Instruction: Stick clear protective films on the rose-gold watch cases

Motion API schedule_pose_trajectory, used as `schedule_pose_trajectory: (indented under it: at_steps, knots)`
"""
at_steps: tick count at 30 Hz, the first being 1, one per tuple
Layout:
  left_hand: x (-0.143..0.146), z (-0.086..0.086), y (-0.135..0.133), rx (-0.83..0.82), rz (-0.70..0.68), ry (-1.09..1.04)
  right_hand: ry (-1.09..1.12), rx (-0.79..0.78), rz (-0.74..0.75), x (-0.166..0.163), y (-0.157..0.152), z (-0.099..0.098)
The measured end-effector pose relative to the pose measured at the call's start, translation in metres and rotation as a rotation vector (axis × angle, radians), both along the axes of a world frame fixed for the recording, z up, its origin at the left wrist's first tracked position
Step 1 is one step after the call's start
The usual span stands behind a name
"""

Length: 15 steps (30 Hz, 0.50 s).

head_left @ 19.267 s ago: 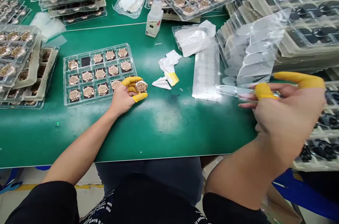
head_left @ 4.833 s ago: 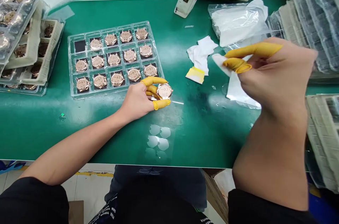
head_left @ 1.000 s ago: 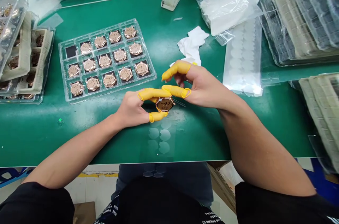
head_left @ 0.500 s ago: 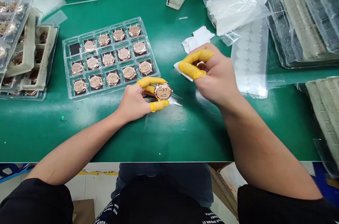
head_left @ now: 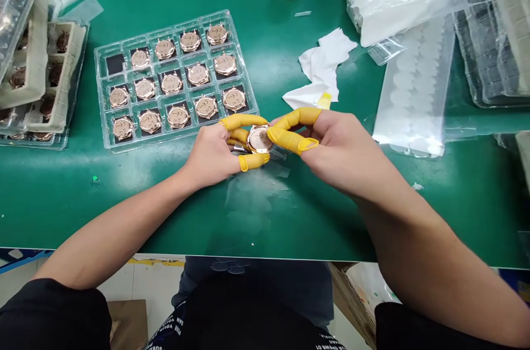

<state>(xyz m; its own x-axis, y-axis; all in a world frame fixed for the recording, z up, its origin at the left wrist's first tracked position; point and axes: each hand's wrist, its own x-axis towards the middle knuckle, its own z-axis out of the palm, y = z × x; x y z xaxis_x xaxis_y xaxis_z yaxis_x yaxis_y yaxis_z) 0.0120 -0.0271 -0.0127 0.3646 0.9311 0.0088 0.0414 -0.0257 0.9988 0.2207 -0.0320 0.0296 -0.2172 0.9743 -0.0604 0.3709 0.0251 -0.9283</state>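
The watch [head_left: 257, 141] is up off the table [head_left: 314, 217], held out in front of the person, its flat back facing up. I'd guess it is light for the hand but quite stiff, with a smooth metal skin that could slip and that would scratch or smudge easily. The best hold, to my eye, is by the rim at twelve and six o'clock, leaving the flat back untouched.

That is roughly the left hand's [head_left: 215, 152] hold: it grasps the rim, a finger along twelve, the thumb near six, other fingers curled at nine. The right hand [head_left: 335, 140] comes in from three o'clock, thumb and forefinger nearly together at the watch's edge; I can't tell from here whether anything thin is pinched between them.

From the watch, the tray [head_left: 165, 133] lies at ten o'clock, the white cloth [head_left: 321, 65] between one and two.
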Motion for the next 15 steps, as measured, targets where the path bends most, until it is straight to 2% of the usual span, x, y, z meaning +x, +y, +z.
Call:
schedule_pose_trajectory:
  at_steps: [6, 11, 15]
  knots:
    - [0.0003, -0.0028, -0.0003, 0.023, 0.002, 0.000, -0.030, 0.073, -0.068, -0.0069, -0.0041, -0.0051]
    - [-0.0001, -0.0030, -0.0012, 0.037, 0.014, 0.020, -0.080, 0.145, -0.050, -0.0066, -0.0050, -0.0048]
    - [0.0001, -0.0028, -0.0016, 0.055, 0.021, 0.031, -0.089, 0.132, -0.062, -0.0073, -0.0055, -0.0053]
